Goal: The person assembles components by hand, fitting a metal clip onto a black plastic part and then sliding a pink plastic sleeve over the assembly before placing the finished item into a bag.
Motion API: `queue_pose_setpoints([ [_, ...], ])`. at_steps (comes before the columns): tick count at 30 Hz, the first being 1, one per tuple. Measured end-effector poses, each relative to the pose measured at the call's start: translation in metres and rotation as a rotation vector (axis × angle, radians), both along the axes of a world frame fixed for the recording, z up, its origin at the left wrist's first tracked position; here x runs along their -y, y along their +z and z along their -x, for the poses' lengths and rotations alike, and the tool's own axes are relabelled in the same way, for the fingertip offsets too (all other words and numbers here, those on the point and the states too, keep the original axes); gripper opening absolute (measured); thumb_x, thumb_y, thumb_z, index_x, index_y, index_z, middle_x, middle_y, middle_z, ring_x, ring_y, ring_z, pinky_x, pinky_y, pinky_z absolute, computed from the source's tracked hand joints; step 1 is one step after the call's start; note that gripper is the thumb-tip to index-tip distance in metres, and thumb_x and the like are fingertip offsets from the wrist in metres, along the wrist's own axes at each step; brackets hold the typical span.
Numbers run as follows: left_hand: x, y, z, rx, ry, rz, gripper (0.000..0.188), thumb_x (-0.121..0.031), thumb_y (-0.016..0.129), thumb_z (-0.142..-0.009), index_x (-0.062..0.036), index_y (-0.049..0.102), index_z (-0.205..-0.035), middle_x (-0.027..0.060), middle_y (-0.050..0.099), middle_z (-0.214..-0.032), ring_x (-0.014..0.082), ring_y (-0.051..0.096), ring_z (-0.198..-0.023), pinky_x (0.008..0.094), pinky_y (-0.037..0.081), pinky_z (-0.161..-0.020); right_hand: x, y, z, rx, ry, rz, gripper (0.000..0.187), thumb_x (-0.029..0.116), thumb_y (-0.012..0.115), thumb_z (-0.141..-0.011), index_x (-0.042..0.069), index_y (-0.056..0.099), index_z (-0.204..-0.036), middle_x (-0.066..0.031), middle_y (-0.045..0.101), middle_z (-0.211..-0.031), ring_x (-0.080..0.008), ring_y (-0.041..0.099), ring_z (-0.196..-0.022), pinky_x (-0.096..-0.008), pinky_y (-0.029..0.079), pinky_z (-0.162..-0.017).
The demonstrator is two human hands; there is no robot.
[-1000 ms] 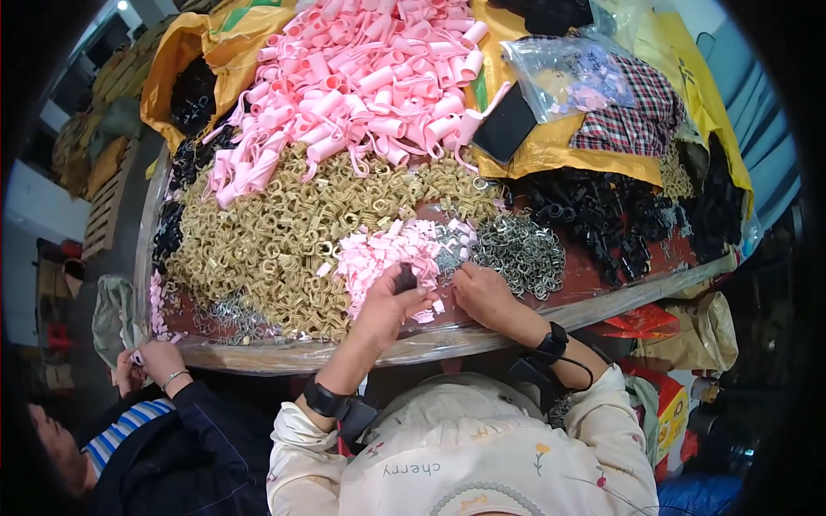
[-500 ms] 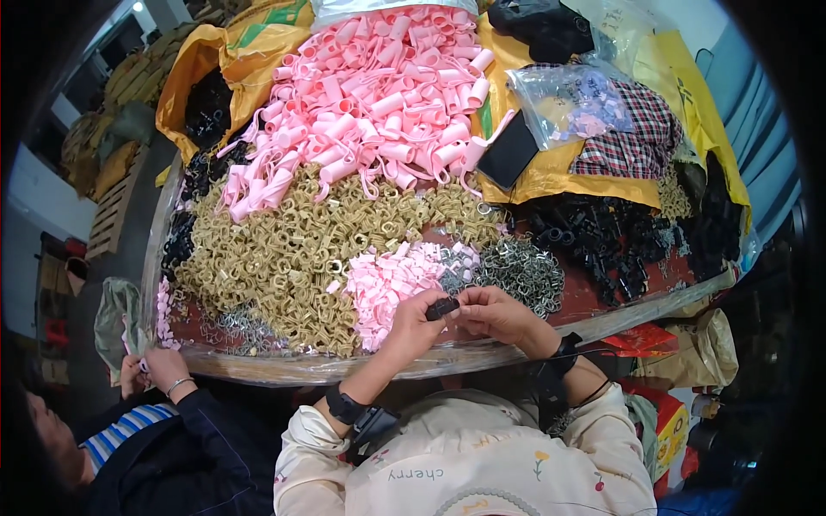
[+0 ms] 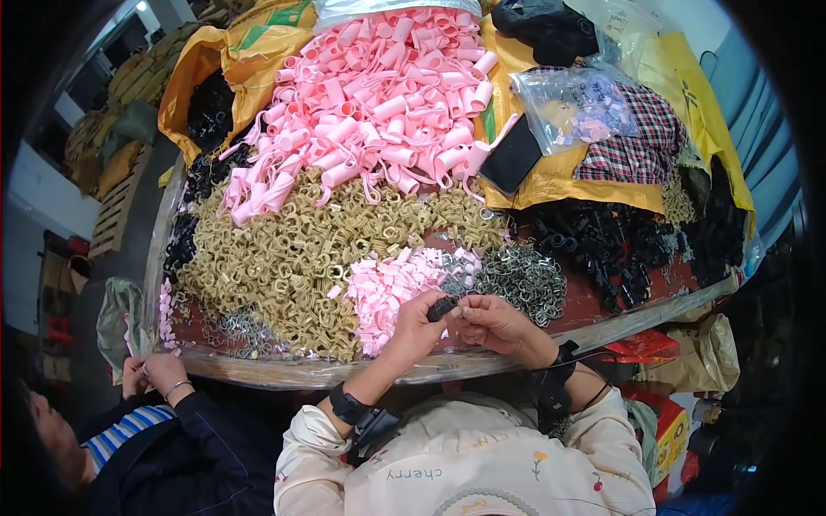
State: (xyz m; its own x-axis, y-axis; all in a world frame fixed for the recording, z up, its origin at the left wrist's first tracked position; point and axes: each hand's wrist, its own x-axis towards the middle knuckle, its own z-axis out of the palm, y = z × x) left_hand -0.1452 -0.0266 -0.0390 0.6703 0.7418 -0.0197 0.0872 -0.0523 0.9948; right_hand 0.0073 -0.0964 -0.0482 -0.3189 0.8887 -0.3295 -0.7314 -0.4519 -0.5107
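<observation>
Between the fingers of my left hand [image 3: 419, 325] is a small black plastic piece [image 3: 442, 308], its exact kind too small to make out. My right hand [image 3: 494, 324] is closed in a pinch close against that piece; what its fingertips hold is hidden. Both hands hover over the table's near edge. Just beyond them lie a heap of small pink plastic pieces [image 3: 383, 288], a few grey metal bits [image 3: 460, 273] and a pile of silvery metal rings or hooks [image 3: 522, 279].
Gold-coloured metal rings [image 3: 275, 275] spread over the left of the table, below a mound of pink tubes with straps [image 3: 379, 103]. Black plastic parts [image 3: 594, 241] lie at right, near a phone-like black slab [image 3: 511, 155]. Another person's hands [image 3: 163, 374] work at the left corner.
My hands stay nearly in place, with slight finger movement around the black piece. The other person's hands have shifted slightly.
</observation>
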Motion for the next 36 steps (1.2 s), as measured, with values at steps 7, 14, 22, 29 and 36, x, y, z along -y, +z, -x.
queue_pose_setpoints([
  [7,-0.002,-0.008,0.002,-0.035,-0.002,-0.003,0.016,-0.016,0.06,-0.078,-0.0022,0.052,-0.076,-0.0023,0.048,-0.063,0.0041,0.041,-0.058,0.0192,0.035,-0.051,0.003,0.003,0.01,0.032,-0.076,0.044,0.014,0.014,0.053,-0.081,0.001,0.052,-0.087,-0.0015,0.049,-0.072,-0.0067,0.039,-0.056,-0.0204,0.035,-0.052],
  [14,-0.002,-0.007,-0.001,0.074,0.044,0.409,0.013,-0.014,0.058,-0.078,-0.0038,0.052,-0.084,-0.0009,0.052,-0.069,0.0064,0.047,-0.061,0.0202,0.039,-0.051,-0.002,0.003,0.017,0.949,-0.253,-0.317,0.006,0.009,0.05,-0.082,0.003,0.051,-0.084,-0.0024,0.052,-0.075,-0.0096,0.044,-0.059,-0.0225,0.038,-0.053],
  [22,-0.009,0.015,0.009,0.541,-0.089,1.173,0.025,-0.013,0.05,-0.083,-0.0034,0.045,-0.105,0.0044,0.056,-0.085,0.0133,0.055,-0.068,0.0215,0.047,-0.056,-0.007,0.041,0.004,1.73,-0.308,-0.918,0.011,0.004,0.06,-0.067,0.006,0.053,-0.076,-0.0078,0.05,-0.086,-0.0227,0.047,-0.078,-0.0296,0.036,-0.066],
  [29,-0.005,0.01,0.018,0.406,-0.086,1.015,0.027,-0.014,0.046,-0.086,-0.0015,0.046,-0.109,0.0065,0.057,-0.091,0.0148,0.058,-0.078,0.0252,0.05,-0.068,-0.009,0.058,0.009,1.829,-0.244,-1.038,0.013,0.007,0.062,-0.062,0.006,0.054,-0.072,-0.0061,0.048,-0.093,-0.0244,0.044,-0.094,-0.0352,0.029,-0.079],
  [36,0.0,0.005,0.018,0.264,-0.056,0.979,0.027,-0.013,0.046,-0.086,-0.0008,0.047,-0.11,0.0054,0.056,-0.093,0.0125,0.056,-0.078,0.0225,0.048,-0.069,-0.015,0.057,0.012,1.869,-0.133,-1.052,0.012,0.008,0.062,-0.058,0.006,0.053,-0.066,-0.0046,0.048,-0.094,-0.0234,0.043,-0.098,-0.0353,0.029,-0.079],
])
